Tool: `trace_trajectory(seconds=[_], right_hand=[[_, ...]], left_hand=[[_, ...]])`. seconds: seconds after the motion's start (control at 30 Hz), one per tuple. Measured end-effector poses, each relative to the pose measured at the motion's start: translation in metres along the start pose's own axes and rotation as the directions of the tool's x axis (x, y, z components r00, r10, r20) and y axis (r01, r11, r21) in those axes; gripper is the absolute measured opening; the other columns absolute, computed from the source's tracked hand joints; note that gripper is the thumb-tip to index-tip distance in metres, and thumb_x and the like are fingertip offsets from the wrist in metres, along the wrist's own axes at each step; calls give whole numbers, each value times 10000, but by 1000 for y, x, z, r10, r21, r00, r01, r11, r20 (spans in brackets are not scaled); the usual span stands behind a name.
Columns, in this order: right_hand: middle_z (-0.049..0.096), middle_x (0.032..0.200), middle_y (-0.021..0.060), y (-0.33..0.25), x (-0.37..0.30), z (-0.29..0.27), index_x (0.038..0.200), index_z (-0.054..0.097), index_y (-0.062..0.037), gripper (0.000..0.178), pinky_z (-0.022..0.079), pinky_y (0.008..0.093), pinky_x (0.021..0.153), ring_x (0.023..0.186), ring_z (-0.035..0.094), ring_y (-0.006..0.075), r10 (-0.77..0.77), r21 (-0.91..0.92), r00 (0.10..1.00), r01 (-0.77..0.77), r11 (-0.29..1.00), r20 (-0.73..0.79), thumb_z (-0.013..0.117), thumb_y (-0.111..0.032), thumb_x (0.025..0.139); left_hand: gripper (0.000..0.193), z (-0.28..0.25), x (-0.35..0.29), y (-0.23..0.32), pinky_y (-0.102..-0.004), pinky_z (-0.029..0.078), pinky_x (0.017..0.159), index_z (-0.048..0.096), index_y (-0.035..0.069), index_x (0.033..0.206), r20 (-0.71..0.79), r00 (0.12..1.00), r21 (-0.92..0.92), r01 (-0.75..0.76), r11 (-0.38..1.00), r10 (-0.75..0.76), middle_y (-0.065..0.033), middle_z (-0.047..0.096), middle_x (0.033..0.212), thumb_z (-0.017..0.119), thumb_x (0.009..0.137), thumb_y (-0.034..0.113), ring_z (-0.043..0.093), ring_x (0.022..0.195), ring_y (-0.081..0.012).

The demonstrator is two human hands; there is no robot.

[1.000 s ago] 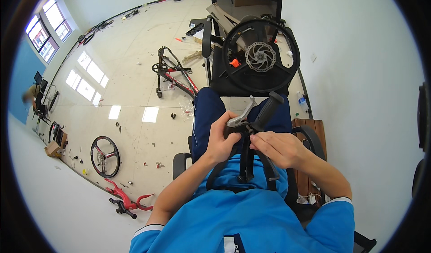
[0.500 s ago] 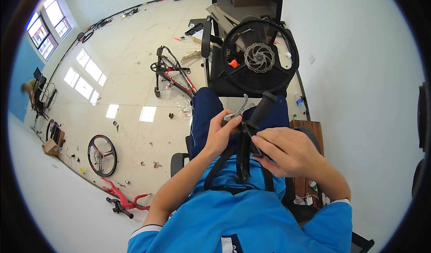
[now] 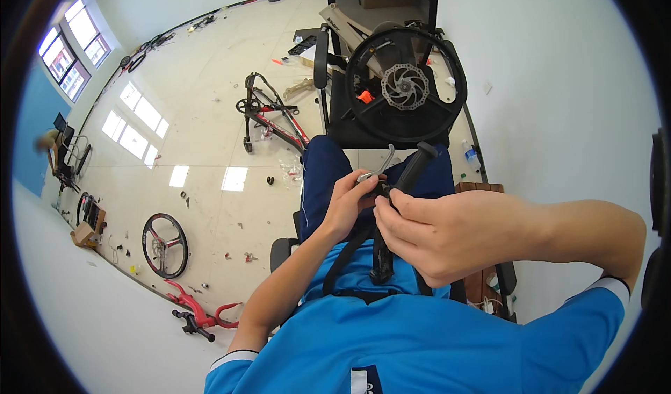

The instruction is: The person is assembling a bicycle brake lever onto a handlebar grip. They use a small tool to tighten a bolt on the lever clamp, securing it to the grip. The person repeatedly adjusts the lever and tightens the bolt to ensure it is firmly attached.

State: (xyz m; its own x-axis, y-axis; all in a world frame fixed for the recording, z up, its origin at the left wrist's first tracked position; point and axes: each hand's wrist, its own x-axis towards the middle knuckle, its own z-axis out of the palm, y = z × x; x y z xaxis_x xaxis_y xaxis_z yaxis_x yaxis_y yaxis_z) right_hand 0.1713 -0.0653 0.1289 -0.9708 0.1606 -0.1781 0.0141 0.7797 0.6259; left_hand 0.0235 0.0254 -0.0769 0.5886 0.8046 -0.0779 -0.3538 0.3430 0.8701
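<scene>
A silver bicycle brake lever stands over my lap, its blade pointing away from me. My left hand is closed around the base of the lever, thumb on top. Beside it, a black handlebar grip slants up to the right. A black tube comes down from there toward my belly. My right hand is pinched at the lever's clamp area, palm side down, and hides the joint. Whatever sits between its fingertips is covered by the fingers.
Ahead, a black chair carries a black wheel with a disc rotor. On the floor to the left lie a red-black bike frame, a spoked wheel, a red frame part and small loose parts. A wooden box stands at right.
My right hand has turned over and risen at the clamp, its elbow swinging out to the right. A thin dark bent rod that showed by its fingers is now hidden. My left hand stays on the brake lever.
</scene>
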Motion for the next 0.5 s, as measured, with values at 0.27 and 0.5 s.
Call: trace_trajectory(seconds=[0.27, 0.5], right_hand=[[698, 874, 167, 8, -15, 13, 815, 718, 85, 214, 574, 340, 831, 844, 695, 280, 102, -37, 993, -104, 994, -54, 670, -84, 694], [604, 653, 55, -6, -20, 28, 937, 714, 36, 191, 488, 269, 533, 607, 625, 172, 463, 278, 880, -420, 864, -110, 736, -114, 819]], left_hand=[[305, -5, 3, -10, -288, 539, 862, 626, -6, 1147, 71, 997, -21, 10, 1000, -8, -63, 675, 1004, 554, 1007, 256, 655, 946, -125], [308, -2, 0, -7, -272, 539, 848, 633, -4, 1138, 23, 1000, 40, -2, 999, 1, -69, 687, 979, 552, 1008, 262, 666, 917, -121]])
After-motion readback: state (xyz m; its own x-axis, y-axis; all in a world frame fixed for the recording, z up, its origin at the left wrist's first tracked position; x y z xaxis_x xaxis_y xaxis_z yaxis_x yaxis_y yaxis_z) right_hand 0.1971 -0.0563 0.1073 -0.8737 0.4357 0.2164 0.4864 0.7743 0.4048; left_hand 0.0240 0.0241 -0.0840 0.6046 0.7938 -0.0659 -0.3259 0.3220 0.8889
